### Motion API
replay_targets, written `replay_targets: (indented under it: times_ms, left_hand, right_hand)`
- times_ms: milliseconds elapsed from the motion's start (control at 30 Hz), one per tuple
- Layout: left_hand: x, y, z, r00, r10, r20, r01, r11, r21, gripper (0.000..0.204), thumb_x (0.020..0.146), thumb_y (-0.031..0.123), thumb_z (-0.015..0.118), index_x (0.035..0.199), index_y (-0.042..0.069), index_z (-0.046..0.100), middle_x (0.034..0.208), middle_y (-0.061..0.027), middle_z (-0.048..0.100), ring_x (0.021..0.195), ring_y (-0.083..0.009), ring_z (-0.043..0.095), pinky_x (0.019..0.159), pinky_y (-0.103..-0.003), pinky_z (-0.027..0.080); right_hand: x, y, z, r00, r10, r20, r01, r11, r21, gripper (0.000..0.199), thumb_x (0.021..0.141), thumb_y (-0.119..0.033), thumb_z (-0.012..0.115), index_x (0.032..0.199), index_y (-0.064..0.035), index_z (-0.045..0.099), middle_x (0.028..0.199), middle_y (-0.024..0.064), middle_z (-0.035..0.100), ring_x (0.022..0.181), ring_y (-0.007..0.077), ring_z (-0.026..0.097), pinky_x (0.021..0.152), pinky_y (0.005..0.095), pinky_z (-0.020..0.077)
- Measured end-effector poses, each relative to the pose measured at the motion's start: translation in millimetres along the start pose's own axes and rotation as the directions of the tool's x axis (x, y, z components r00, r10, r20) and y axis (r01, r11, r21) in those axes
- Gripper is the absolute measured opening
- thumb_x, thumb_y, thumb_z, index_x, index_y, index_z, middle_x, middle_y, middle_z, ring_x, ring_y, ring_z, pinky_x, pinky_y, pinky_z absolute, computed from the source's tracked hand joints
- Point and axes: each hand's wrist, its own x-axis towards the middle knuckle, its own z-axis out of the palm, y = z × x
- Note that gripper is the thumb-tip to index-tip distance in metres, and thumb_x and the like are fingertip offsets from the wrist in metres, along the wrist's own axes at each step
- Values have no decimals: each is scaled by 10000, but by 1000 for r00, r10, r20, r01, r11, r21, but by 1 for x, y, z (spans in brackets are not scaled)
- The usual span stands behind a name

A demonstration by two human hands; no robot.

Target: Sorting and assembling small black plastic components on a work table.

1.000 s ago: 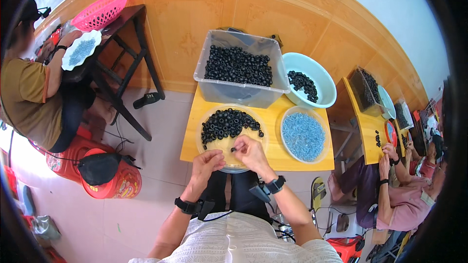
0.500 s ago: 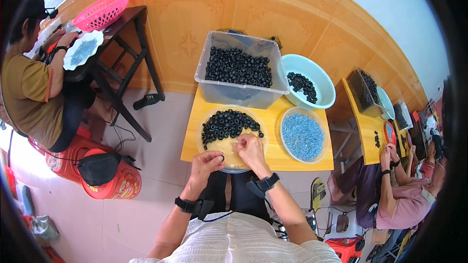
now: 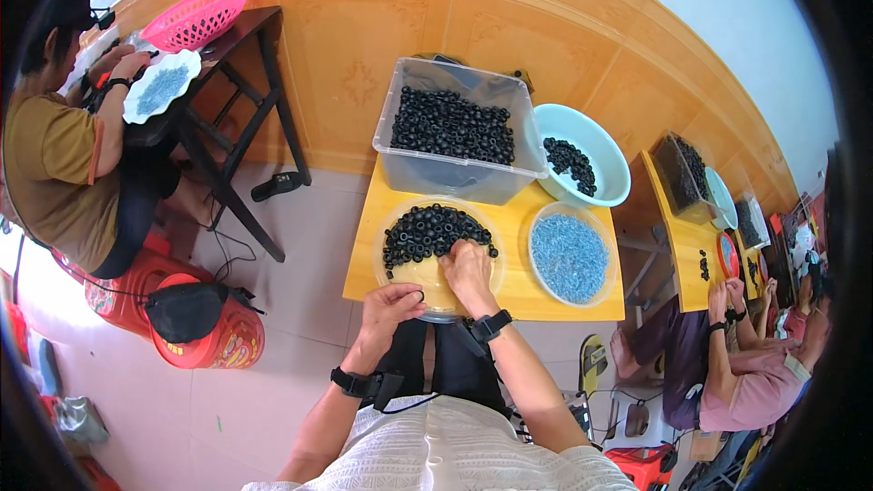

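Note:
My left hand (image 3: 391,311) is closed in a pinch on a small black ring (image 3: 420,295) at the near left rim of a round clear tray (image 3: 380,235). Heaped in the far half of that tray are black ring-shaped pieces (image 3: 427,229). My right hand (image 3: 468,275) reaches down over the tray, fingers bunched at the near right edge of the heap. What those fingers hold, if anything, is hidden. Beside the tray on the right stands a round clear dish (image 3: 535,284) filled with tiny pale-blue pieces (image 3: 570,257).
Behind the tray, a clear plastic bin (image 3: 455,180) of black rings stands on the yellow wooden table (image 3: 364,268). A light-blue basin (image 3: 622,177) holds more rings. A person (image 3: 68,145) sits at a dark table on the left; another person (image 3: 746,382) works at the right.
My right hand has moved slightly away from me, up to the black rings, with its fingers now bent down. The left hand still pinches its ring. The whole view has shifted slightly.

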Motion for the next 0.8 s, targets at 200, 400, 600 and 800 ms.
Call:
replay_targets:
  times_ms: [200,400,600,800]
  left_hand:
    - [0,-1,0,1000,3,1,-3,1000,-3,186,813,71,631,955,-46,605,804,-99,633,705,-150,633,663,-233,539]
    - [2,-2,0,1000,-10,-4,10,1000,27,156,823,62,615,955,-23,612,816,-77,631,716,-145,631,672,-238,538]
    - [1,-2,-1,1000,2,-7,-2,1000,18,198,811,77,633,959,-51,601,808,-103,631,708,-160,636,663,-238,540]
    - [1,-1,-1,1000,-5,8,5,1000,14,164,817,73,625,953,-19,615,817,-76,638,714,-145,636,670,-237,536]
  right_hand:
    - [-2,4,7,1000,-2,-26,2,1000,-11,195,700,-107,646,805,49,594,883,235,568,764,383,600,680,425,491]
    - [-2,10,14,999,-5,-45,5,1000,-4,195,705,-115,636,811,41,587,868,225,562,760,381,599,674,422,492]
    - [-2,11,7,999,44,10,-44,997,58,218,685,-80,647,870,21,590,880,207,576,808,363,593,718,416,480]
    - [-1,12,4,998,61,29,-65,983,171,253,661,-81,676,889,10,615,875,181,586,811,340,593,720,410,473]
